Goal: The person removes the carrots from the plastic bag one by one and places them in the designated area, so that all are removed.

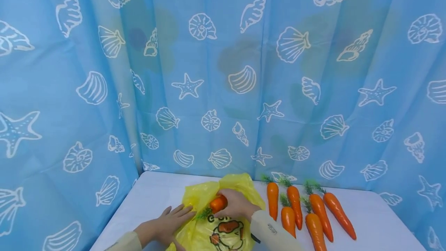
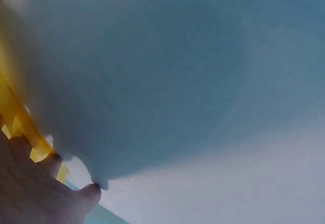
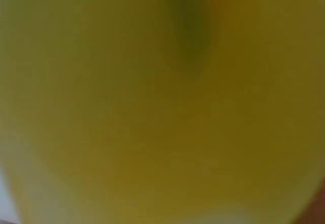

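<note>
A yellow plastic bag [image 1: 195, 200] with a printed cartoon lies crumpled at the table's near middle. My right hand [image 1: 237, 204] grips a carrot [image 1: 218, 203] over the bag, its orange top and green leaves [image 1: 204, 214] showing beside the fingers; the rest is hidden. At the bag's left side my left hand [image 1: 170, 224] rests with fingers spread and fairly straight, fingertips on the yellow plastic. The left wrist view catches that hand [image 2: 40, 183] beside the bag's edge [image 2: 20, 117]. Blurred yellow bag [image 3: 152, 132] fills nearly all of the right wrist view.
Several carrots with green tops, among them one at the far right [image 1: 339, 215] and one nearest the bag [image 1: 273, 200], lie on the white tabletop [image 1: 379, 220] right of my right arm. Behind and to the left hangs a blue shell-patterned curtain [image 1: 216, 57].
</note>
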Motion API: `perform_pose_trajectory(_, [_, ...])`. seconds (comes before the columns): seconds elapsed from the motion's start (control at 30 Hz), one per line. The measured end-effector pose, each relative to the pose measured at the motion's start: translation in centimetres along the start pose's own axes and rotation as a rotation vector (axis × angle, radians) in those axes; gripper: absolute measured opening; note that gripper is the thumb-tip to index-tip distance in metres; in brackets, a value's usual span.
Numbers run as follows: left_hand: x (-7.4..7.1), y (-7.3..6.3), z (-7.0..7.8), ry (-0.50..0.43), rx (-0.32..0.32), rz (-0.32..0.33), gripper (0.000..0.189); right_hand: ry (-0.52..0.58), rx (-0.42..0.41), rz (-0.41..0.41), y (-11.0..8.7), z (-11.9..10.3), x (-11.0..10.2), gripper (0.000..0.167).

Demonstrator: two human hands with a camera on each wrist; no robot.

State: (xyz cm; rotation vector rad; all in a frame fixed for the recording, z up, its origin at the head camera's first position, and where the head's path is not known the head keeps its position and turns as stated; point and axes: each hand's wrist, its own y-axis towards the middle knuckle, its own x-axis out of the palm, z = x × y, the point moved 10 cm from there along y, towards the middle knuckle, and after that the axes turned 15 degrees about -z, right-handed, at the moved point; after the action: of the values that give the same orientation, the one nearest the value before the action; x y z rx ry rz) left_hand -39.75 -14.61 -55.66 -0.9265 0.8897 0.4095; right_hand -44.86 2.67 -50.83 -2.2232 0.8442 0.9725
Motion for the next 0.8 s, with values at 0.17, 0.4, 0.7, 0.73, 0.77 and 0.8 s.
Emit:
perform_pose_trajectory(0.17, [-0.2, 0.4, 0.1, 0.010, 0.001, 0.010, 0.106, -0.071, 0.007, -0.019, 0.2, 0.5, 0.5, 0.063])
perform_pose_trajectory(0.4, [-0.4, 0.3, -0.2, 0.007, 0.004, 0.027, 0.107, -0.192, 0.009, -0.018, 0.0, 0.5, 0.9, 0.043])
perform_pose_trajectory(0.7, [-0.3, 0.7, -0.6, -0.018, -0.038, 0.021, 0.107, 0.060, -0.050, -0.104, -2.1, -1.1, 1.6, 0.034])
perform_pose_trajectory(0.73, [-0.3, 0.8, -0.6, -0.019, -0.041, 0.023, 0.106, 0.091, -0.055, -0.105, -2.5, -1.4, 1.5, 0.035])
perform_pose_trajectory(0.77, [-0.4, 0.9, -0.6, -0.018, -0.040, 0.025, 0.106, 0.113, -0.066, -0.099, -2.8, -1.7, 1.4, 0.035])
perform_pose_trajectory(0.8, [-0.4, 0.9, -0.6, -0.021, -0.036, 0.029, 0.106, 0.142, -0.076, -0.088, -3.1, -2.0, 1.3, 0.035])
